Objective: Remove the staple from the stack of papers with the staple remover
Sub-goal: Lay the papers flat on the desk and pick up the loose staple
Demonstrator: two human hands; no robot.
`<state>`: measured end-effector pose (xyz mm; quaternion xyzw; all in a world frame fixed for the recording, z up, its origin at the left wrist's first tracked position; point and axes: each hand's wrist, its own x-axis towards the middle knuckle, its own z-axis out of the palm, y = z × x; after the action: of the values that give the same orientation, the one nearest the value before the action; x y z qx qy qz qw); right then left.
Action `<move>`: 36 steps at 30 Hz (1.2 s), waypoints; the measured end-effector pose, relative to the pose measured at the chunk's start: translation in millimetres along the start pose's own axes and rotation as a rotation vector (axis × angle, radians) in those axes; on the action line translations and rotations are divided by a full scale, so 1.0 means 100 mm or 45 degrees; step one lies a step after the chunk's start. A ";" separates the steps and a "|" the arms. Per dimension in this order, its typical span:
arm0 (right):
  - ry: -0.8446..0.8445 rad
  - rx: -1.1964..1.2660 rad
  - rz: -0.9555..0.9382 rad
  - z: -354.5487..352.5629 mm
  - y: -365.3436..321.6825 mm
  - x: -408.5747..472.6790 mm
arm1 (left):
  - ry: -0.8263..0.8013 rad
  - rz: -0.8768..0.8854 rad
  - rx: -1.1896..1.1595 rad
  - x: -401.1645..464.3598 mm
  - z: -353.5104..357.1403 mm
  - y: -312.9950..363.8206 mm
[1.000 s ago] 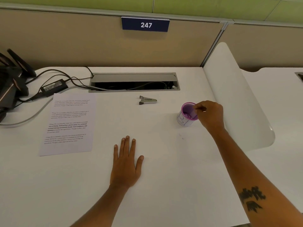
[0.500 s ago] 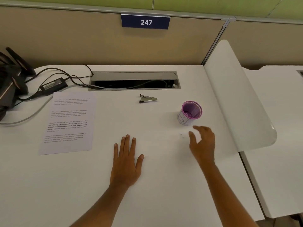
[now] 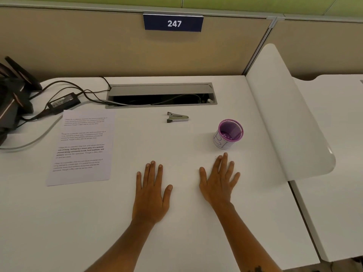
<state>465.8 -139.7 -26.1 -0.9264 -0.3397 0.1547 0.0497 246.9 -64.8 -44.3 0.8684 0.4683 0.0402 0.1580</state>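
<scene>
left hand point(image 3: 150, 195): yours, flat on the desk point(image 3: 176, 232), fingers straight, holding nothing.
right hand point(image 3: 219, 183): same, palm down, fingers spread, empty, just short of the purple cup point(image 3: 228, 134).
staple remover point(image 3: 177, 117): lies untouched ahead, between both hands' reach.
stack of papers point(image 3: 82, 147): far left, well apart from the tool.
staple: too small to see.
read: looks like a rest pose.

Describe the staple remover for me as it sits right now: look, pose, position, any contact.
The staple remover is a small metal-looking tool, silvery with dark ends on the left. It lies flat on the white desk, long axis left to right, just in front of the cable tray. Neither hand touches it.
</scene>
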 end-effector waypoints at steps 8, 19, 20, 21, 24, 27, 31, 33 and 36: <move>0.107 0.010 0.056 -0.14 0.39 0.23 | 0.000 0.005 -0.011 0.00 0.00 0.00; 0.052 -0.081 -0.205 -0.17 0.46 0.23 | -0.012 0.000 0.014 0.00 0.00 0.00; 0.049 -0.069 -0.184 -0.16 0.45 0.23 | -0.015 -0.001 0.017 0.00 0.00 -0.01; 0.036 -0.070 -0.181 -0.15 0.44 0.22 | -0.017 -0.001 0.019 0.00 0.00 -0.01; 0.069 -0.079 -0.226 -0.13 0.40 0.20 | -0.019 -0.003 0.019 0.00 0.00 -0.01; 0.204 0.099 -0.186 -0.19 0.38 0.26 | -0.011 0.001 0.005 0.00 0.00 0.00; 0.284 0.349 -0.283 -0.26 0.41 0.40 | -0.004 0.002 -0.031 0.00 -0.01 0.00; 0.240 0.396 -0.348 -0.30 0.43 0.49 | -0.006 0.000 -0.023 0.00 -0.02 0.01; 0.192 0.438 -0.391 -0.33 0.47 0.61 | 0.003 0.003 -0.045 0.00 -0.01 0.01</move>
<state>549.2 -135.5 -19.1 -0.8507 -0.4406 0.1312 0.2551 247.1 -65.0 -42.8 0.8660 0.4666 0.0496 0.1727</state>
